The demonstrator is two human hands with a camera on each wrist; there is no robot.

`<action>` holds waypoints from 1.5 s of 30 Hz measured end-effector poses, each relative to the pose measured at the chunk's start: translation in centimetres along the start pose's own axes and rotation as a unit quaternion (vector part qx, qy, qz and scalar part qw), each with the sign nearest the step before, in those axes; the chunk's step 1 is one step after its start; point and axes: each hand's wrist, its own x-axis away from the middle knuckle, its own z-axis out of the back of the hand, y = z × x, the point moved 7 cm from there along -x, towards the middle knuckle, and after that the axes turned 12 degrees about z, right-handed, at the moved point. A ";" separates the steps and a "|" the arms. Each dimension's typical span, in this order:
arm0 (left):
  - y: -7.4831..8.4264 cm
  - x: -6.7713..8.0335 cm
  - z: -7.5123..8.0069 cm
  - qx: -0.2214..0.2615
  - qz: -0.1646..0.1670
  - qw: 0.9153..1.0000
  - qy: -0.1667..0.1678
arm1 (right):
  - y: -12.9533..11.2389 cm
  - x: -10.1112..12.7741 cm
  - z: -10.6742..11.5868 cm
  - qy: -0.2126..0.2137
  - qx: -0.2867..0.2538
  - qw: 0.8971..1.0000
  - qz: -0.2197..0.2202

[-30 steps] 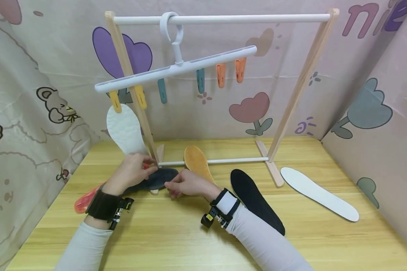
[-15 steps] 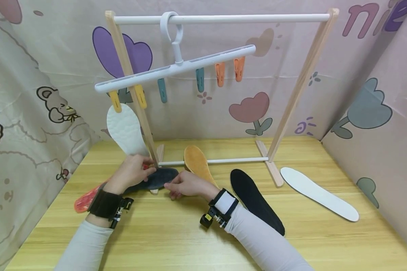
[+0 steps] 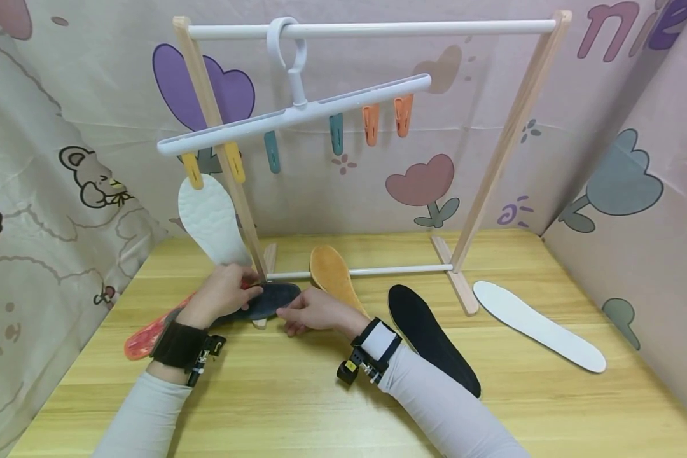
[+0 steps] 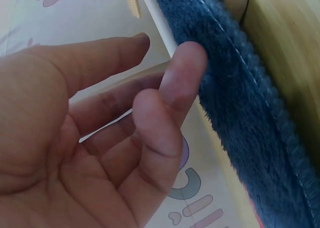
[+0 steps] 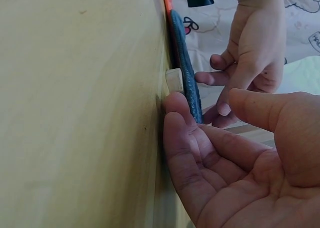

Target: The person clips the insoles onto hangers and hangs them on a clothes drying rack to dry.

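A dark blue insole [image 3: 269, 301] with a fuzzy face lies over the rack's left foot, overlapping a red insole [image 3: 149, 335]. My left hand [image 3: 220, 296] is above it. In the left wrist view a fingertip rests right at the blue fuzz [image 4: 235, 88], with the thumb apart and the fingers loosely bent. My right hand [image 3: 315, 310] is at the insole's right end. In the right wrist view its fingertips [image 5: 176, 133] lie low by that end, thumb apart from them. Above, a white insole [image 3: 206, 216] hangs from a yellow clip [image 3: 191, 170], its lower end behind my left hand.
A white hanger [image 3: 298, 114] with yellow, teal and orange clips hangs tilted, left end low, from the rack's top bar [image 3: 406, 28]. An orange-tan insole [image 3: 332, 273] leans over the bottom bar. A black insole [image 3: 429, 337] and another white insole [image 3: 538, 324] lie to the right.
Both hands stay almost in place by the blue insole; the left hand has shifted very slightly. The whole head view has moved a little. Nothing has been picked up or let go.
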 end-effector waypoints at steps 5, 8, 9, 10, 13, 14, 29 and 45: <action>0.0 0.0 -0.1 -0.003 -0.001 1.000 -0.001 | -0.1 0.0 0.0 0.001 -0.003 1.000 0.002; -0.1 0.0 -0.2 0.000 0.005 1.000 -0.004 | -0.1 -0.1 -0.1 0.000 -0.003 1.000 0.002; -0.1 -0.1 -0.2 0.001 0.006 1.000 -0.005 | -0.1 -0.1 -0.1 0.000 -0.004 1.000 0.002; -0.1 -0.1 -0.3 0.001 0.008 1.000 -0.005 | 0.0 -0.1 -0.1 0.000 -0.005 1.000 0.003; -0.2 -0.1 -0.3 -0.002 0.008 1.000 -0.002 | 0.0 -0.1 0.0 0.000 -0.009 1.000 0.004; -0.2 -0.1 -0.3 -0.002 0.007 1.000 0.000 | 0.0 -0.1 0.0 0.001 -0.010 1.000 0.003; -0.4 -0.2 -0.7 0.009 0.017 1.000 0.003 | 0.4 -0.6 0.1 0.017 -0.033 0.999 0.010; -0.3 -0.1 -0.6 0.002 0.012 1.000 0.005 | 0.1 -0.2 0.3 0.022 -0.049 0.999 0.008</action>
